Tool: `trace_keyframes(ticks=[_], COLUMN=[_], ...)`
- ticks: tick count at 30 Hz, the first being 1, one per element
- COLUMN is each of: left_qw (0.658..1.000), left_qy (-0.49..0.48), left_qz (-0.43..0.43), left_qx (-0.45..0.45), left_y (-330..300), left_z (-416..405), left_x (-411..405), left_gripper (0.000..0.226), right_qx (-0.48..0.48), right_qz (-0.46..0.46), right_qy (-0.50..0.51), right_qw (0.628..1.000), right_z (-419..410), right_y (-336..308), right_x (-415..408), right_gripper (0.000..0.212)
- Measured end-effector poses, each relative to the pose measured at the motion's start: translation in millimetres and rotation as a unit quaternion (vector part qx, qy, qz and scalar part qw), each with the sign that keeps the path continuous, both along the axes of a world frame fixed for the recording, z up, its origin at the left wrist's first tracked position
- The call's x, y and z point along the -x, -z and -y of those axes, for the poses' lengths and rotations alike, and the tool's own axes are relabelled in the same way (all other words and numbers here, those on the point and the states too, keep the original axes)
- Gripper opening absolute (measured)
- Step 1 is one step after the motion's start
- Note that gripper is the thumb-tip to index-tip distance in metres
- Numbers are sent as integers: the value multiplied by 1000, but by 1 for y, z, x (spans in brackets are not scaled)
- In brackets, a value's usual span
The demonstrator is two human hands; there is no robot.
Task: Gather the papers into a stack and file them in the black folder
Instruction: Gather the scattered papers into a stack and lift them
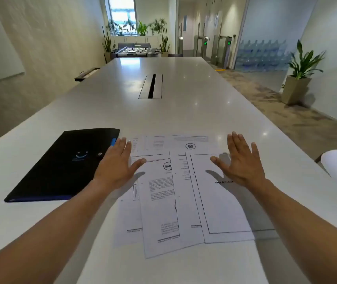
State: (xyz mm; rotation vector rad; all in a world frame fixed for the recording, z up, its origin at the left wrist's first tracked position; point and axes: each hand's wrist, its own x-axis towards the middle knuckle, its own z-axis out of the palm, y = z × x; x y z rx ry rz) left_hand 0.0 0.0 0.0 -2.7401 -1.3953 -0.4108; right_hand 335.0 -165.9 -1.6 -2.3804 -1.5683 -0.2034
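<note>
Across white counter (184, 111), papers (184, 191) lie ungathered beside the closed black folder (61, 165); both hands, left (116, 165) and right (241, 162), are held spread, nothing grasped.

Bright, even daylight fills the room from a blown-out window (122, 15) at twelve o'clock, throwing a white glare patch on the glossy table (184, 111) beneath it; ceiling lights dot the surface with small reflections. Soft shadows fall under both open hands onto the papers (214, 201); wide-angle distortion bows walls and forearms at the edges, and fine print stays blurred.
</note>
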Motion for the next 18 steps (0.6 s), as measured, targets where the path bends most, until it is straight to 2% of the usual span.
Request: trace_keyframes(ticks=[7,10,16,18], left_qw=[991,989,984,977], left_qy=[-57,-61,-69,-90], left_qz=[2,-6,39,77], left_qx=[117,131,159,178], left_y=[33,38,37,34], left_z=[24,31,36,34], left_x=[4,3,-8,-11], left_gripper=[100,101,92,92], right_qx=[74,90,93,95], right_qz=[-36,-75,-79,-76], right_qy=[36,39,40,41], right_qw=[996,992,992,992], right_z=[22,27,25,24], right_y=[31,39,43,44], right_x=[6,9,16,18], right_gripper=[110,113,105,102])
